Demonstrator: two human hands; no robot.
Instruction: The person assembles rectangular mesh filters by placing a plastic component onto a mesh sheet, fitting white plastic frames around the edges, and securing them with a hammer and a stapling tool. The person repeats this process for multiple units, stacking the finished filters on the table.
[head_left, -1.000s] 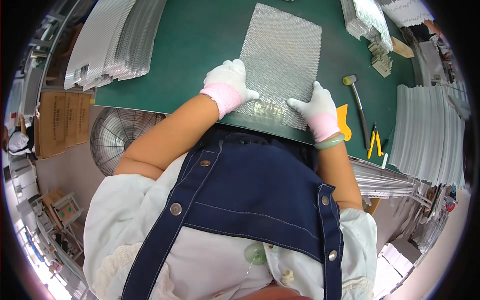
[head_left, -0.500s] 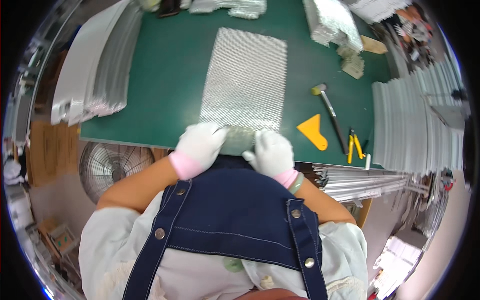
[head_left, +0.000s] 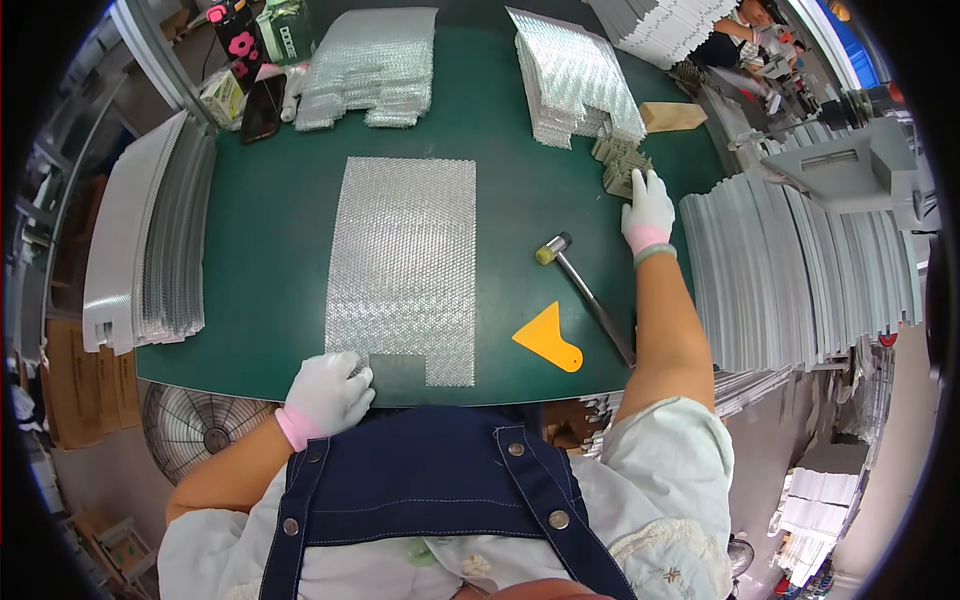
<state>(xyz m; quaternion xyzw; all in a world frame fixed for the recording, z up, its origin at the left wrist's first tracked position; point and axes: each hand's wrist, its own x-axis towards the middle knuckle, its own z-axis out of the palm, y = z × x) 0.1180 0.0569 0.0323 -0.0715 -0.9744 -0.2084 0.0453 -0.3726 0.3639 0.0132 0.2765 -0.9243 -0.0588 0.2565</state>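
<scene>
A silvery bubble-textured sheet (head_left: 402,255) lies flat on the green tabletop (head_left: 265,270), with a rectangular notch in its near edge. My left hand (head_left: 327,392), in a white glove with a pink cuff, rests at the sheet's near left corner. Its fingers are curled, and a small dark bit shows between them that I cannot make out. My right hand (head_left: 650,212), gloved alike, reaches far right with fingers apart, their tips at a pile of small greyish-green pieces (head_left: 622,167). Whether it touches a single piece is hidden.
A mallet (head_left: 588,295) and a yellow scraper (head_left: 553,345) lie between my arms. Stacks of notched silvery sheets (head_left: 368,65) (head_left: 575,80) stand at the back, near a wooden block (head_left: 672,116) and a phone (head_left: 263,108). Panel stacks (head_left: 135,240) (head_left: 790,275) flank the table.
My right hand has left the sheet's near edge and reached out to the pile. My left hand stays by the near left corner. The notch now shows uncovered, and the view has shifted.
</scene>
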